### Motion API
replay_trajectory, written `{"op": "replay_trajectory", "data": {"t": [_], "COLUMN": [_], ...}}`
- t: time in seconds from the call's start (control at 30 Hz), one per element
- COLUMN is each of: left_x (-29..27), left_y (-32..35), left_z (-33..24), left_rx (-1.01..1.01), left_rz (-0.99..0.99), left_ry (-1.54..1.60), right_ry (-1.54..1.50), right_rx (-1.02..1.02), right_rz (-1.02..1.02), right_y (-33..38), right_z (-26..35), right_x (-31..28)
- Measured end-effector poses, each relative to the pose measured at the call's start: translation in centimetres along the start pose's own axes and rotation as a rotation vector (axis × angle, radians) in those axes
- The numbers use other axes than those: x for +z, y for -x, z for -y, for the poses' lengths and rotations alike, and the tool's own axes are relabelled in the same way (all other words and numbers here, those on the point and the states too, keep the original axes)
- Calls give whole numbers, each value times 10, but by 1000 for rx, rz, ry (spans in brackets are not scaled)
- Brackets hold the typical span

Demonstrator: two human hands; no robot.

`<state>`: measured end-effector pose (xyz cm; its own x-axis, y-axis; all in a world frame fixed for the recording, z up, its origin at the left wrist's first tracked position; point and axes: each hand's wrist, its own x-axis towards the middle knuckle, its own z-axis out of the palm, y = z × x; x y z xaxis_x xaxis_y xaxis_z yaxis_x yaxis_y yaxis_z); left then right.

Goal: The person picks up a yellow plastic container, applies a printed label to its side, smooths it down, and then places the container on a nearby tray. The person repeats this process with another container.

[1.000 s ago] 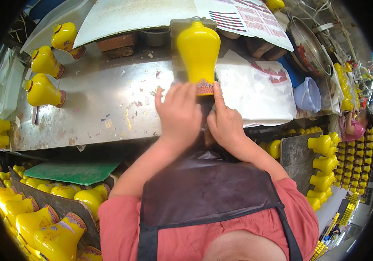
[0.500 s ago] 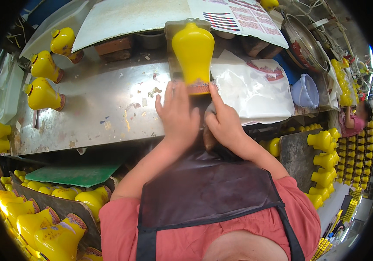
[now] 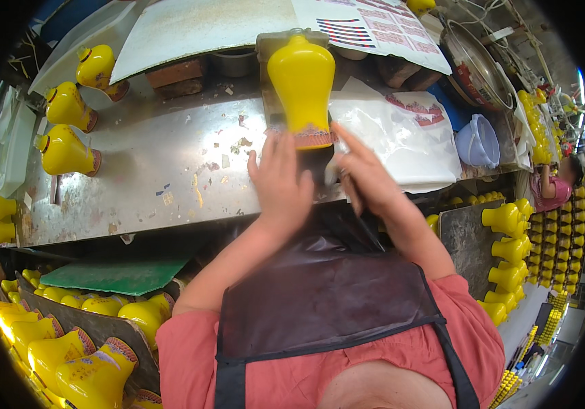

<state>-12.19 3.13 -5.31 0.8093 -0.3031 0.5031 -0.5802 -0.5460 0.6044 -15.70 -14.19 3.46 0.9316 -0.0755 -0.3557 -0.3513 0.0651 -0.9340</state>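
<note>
A glossy yellow vase (image 3: 300,82) lies on a grey holder (image 3: 265,51), its neck pointing away from me and its base toward me. Round the base runs a patterned reddish band (image 3: 313,138). My left hand (image 3: 282,180) has its fingers stretched out, the tips touching the band's left side. My right hand (image 3: 367,174) is at the base's right side, index finger extended to the band. Its other fingers curl around a brownish, flat-looking item (image 3: 352,195), blurred and partly hidden, whose kind I cannot make out.
Three yellow vases (image 3: 70,150) lie at left on the metal table (image 3: 135,177). White sheets with red patterned pieces (image 3: 401,150) lie at right, beside a pale blue bucket (image 3: 478,143). Boards with many yellow vases (image 3: 94,371) flank me. Another person (image 3: 553,187) is far right.
My right hand has turned and shifted slightly right, and the brownish item in it has swung with it. The left hand stays almost in place at the vase's base.
</note>
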Motion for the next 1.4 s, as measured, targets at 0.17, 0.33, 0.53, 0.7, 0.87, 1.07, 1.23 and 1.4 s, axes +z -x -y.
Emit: {"op": "replay_trajectory", "data": {"t": [0.17, 0.33, 0.53, 0.7, 0.87, 1.07, 1.23, 1.4], "left_x": [-8, -8, -10, -14, -12, -8, -9, -4], "left_y": [-2, -4, -3, -3, -2, -2, -2, -3], "left_z": [0, 3, 4, 1, -1, -2, -7, -7], "left_rx": [-10, -19, -77, -96, -33, -7, 3, 34], "left_rz": [4, -28, -17, -20, 41, 34, 39, 24], "left_ry": [-6, 22, -20, -20, -15, -19, -50, -37], "right_ry": [412, 1145, 1408, 1351, 1219, 1031, 619, 953], "right_rx": [-431, -936, -949, -972, -943, -801, -642, -255], "right_rz": [-165, -81, 107, 39, -248, -408, -422, -122], "right_y": [-23, -41, -41, -38, -32, -43, -35, 0], "right_z": [27, 45, 67, 60, 40, 6, 12, -11], "right_x": [-11, 12, 38, 31, 3, -21, -24, 7]}}
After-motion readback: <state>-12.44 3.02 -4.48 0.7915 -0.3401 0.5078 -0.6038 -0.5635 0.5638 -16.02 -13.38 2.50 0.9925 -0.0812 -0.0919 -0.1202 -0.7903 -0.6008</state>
